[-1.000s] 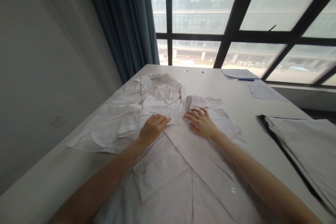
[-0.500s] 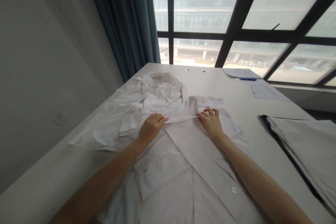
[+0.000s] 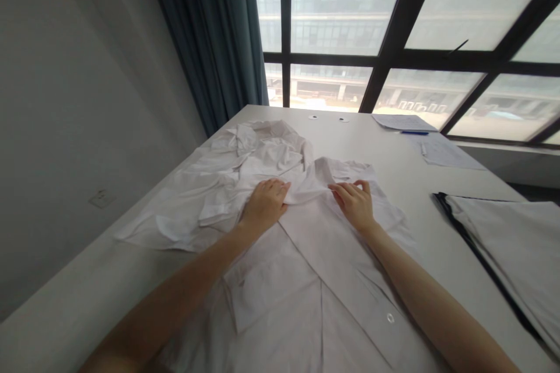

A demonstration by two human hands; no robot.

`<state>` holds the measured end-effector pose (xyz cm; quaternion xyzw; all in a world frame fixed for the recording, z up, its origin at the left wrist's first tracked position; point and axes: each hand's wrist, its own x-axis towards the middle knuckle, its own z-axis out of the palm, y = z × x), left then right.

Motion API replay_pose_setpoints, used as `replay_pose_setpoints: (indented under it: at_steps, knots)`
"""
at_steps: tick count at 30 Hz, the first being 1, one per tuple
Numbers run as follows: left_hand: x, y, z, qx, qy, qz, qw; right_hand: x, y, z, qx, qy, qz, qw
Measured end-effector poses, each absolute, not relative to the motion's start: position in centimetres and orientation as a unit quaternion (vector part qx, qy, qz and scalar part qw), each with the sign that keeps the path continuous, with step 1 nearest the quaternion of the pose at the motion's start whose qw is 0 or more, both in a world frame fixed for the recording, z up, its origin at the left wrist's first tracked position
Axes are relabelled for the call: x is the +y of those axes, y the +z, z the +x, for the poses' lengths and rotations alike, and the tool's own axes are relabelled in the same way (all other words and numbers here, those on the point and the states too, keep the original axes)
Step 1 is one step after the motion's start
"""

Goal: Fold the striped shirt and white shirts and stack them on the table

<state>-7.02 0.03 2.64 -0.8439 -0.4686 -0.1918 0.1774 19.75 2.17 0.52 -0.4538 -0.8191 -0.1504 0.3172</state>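
Observation:
A white coat [image 3: 301, 280] lies spread across the table, with a button [image 3: 391, 317] showing at its lower right. My left hand [image 3: 265, 204] is closed on a folded edge of the coat near the middle. Opposite it, my right hand [image 3: 355, 204] pinches the same edge between thumb and fingers, slightly raised. Between the two hands the cloth sags in a loose fold. Beyond them the far part of the coat is rumpled, its collar area toward the window. Some of the left fingertips are hidden in the cloth.
The white table [image 3: 345, 145] carries papers [image 3: 405, 122] and a blue pen [image 3: 415, 133] at the far right. A folded white cloth with dark edging [image 3: 507, 233] lies at the right. A wall stands left, with a blue curtain [image 3: 210, 29] and windows behind.
My left hand has shifted slightly right and away from me, nearer to my right hand. The edge between them, taut before, now hangs slack. My right hand has barely moved.

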Motion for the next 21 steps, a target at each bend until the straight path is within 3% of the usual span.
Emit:
replay_pose_setpoints:
  at_steps: [9,14,21]
  knots:
    - [2.5,3.8,0.8,-0.441,-0.110,-0.877,0.157,2.2,0.0,20.0,-0.784,-0.124,-0.464,0.393]
    - [6.6,6.3,-1.5,-0.546,-0.196,-0.806,0.113,2.6,-0.5,20.0,-0.736,-0.095,-0.508,0.437]
    - [14.0,8.2,-7.7,-0.676,-0.218,-0.703,0.043,2.8,-0.9,19.9,-0.757,-0.068,-0.513,0.398]
